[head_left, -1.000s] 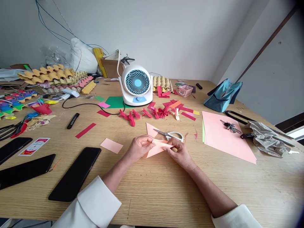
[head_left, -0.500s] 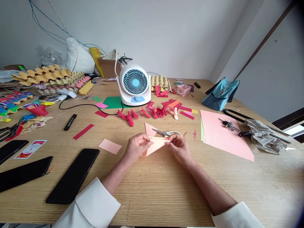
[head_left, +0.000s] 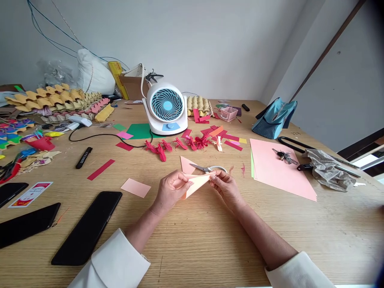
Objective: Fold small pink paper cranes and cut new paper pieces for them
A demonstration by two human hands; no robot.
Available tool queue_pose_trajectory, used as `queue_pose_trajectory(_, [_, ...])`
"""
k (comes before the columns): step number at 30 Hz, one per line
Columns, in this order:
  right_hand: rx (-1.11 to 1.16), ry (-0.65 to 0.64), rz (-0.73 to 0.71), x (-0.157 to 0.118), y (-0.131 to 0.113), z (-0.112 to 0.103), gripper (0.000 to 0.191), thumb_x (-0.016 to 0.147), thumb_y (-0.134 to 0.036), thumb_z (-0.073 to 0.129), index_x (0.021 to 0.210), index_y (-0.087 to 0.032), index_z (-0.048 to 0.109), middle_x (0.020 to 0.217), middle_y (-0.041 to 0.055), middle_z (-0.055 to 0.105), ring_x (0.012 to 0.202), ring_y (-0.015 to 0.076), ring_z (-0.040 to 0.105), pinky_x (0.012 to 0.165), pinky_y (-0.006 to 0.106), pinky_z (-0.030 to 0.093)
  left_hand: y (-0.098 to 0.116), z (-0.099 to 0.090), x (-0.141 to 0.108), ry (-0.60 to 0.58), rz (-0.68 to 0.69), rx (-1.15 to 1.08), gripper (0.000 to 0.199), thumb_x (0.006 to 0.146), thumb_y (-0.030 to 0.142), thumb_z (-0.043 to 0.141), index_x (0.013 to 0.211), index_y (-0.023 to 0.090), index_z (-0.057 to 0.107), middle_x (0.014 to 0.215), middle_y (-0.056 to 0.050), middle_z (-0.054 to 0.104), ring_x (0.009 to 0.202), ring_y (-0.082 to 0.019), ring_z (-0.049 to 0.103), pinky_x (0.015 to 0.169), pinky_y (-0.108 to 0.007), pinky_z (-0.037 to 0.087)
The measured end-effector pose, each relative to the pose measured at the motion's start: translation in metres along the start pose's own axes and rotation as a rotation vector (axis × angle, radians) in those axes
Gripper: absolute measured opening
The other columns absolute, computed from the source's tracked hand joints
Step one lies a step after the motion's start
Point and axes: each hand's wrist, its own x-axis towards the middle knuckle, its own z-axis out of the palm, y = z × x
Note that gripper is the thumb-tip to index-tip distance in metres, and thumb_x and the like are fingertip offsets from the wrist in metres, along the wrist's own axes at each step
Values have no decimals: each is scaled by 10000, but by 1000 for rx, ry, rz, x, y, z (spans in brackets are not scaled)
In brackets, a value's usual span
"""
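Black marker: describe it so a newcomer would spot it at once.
Find the white fan, then look left along its black cable. Nearer the camera than the cable, a black marker lies aslant beside a dark red strip. Unlike the wide black phones, it is slim with pale lettering.

On my left I see 3 black phones (head_left: pixel 87 228), a printed card (head_left: pixel 31 195) and a marker (head_left: pixel 84 158). Ahead of me stands a white fan (head_left: pixel 167 105), with egg trays (head_left: pixel 199 105) to either side. On my right are a blue bag (head_left: pixel 274 119), keys (head_left: pixel 285 156) and a crumpled cloth (head_left: pixel 330 172).
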Motion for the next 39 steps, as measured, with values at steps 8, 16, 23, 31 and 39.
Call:
queue_pose_trajectory(8, [127,-20,44,-1,0,-1,302,642,-402,869,766,-208,673,699,-46,618,595,64,522,605,194,470,-2,1,-3,-14,51,-7,192,824,305,684,715,190,576,803,-33,711,774,-167,663,735,-264,485])
queue_pose_trajectory(16, [135,-10,46,-1,-1,0,297,653,-412,860,761,-208,673,687,-26,653,595,88,576,599,211,502,3,2,-4,-14,48,-33,192,826,293,681,718,196,556,874,-45,751,803,-172,686,737,-265,498])
queue_pose_trajectory(23, [146,11,47,0,2,-2,297,645,-432,864,749,-213,693,713,-10,700,635,115,642,628,240,540,5,1,-5,-20,49,-92,182,833,285,673,736,201,544,913,-64,766,845,-187,703,759,-280,522])
queue_pose_trajectory(31, [181,15,58,0,4,-4,289,639,-426,872,765,-208,731,725,-3,719,645,105,657,653,223,546,5,1,-5,-12,38,-100,183,828,292,677,733,197,553,900,-72,762,823,-190,705,751,-288,532])
queue_pose_trajectory(39, [151,28,47,1,3,-4,307,630,-454,870,734,-210,716,700,0,717,638,127,661,634,253,547,8,0,-4,-1,58,-81,166,819,287,683,729,198,575,882,-57,764,801,-180,702,733,-274,525])
